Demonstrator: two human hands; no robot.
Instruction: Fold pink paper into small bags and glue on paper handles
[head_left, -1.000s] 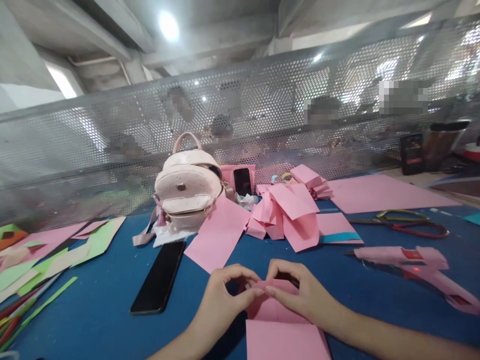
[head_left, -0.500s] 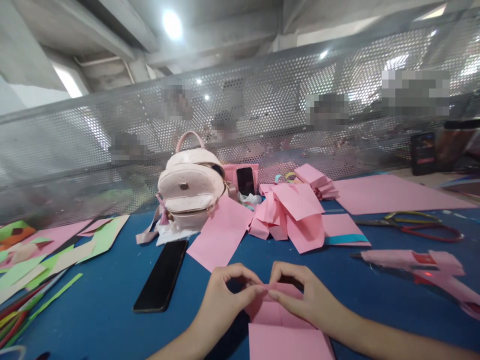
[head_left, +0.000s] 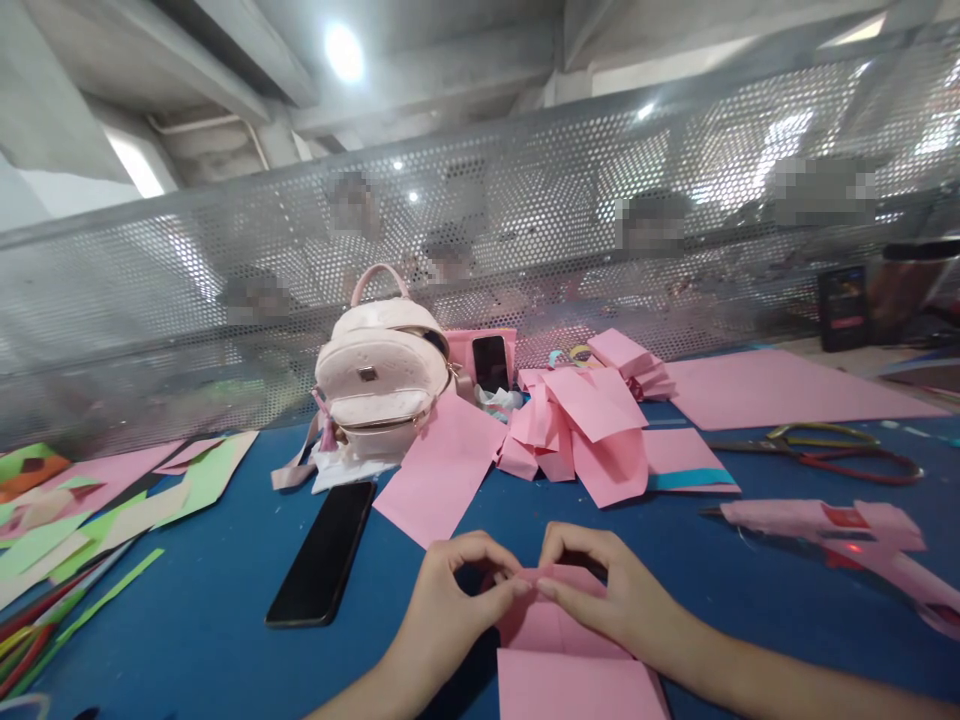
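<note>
A pink sheet of paper (head_left: pixel 559 628) with crease lines stands at the near middle of the blue table, its top edge pinched by both hands. My left hand (head_left: pixel 461 600) grips that edge between thumb and fingers. Close beside it, my right hand (head_left: pixel 600 590) pinches the same edge with its thumb in front. Below them a flat pink paper panel (head_left: pixel 577 685) reaches the bottom of the view; whether it joins the held sheet I cannot tell. Beyond my hands lie a loose pink sheet (head_left: pixel 442 470) and a heap of folded pink paper pieces (head_left: pixel 592 410).
A black phone (head_left: pixel 322 555) lies left of my hands. Right of them are a pink glue gun (head_left: pixel 832 525) and scissors (head_left: pixel 825 452). A white backpack (head_left: pixel 382 370) stands before a perforated metal screen (head_left: pixel 525 220). Coloured paper scraps (head_left: pixel 142 500) cover the left side.
Both hands keep their pinch on the pink paper. My left thumb has shifted very slightly; everything else looks the same.
</note>
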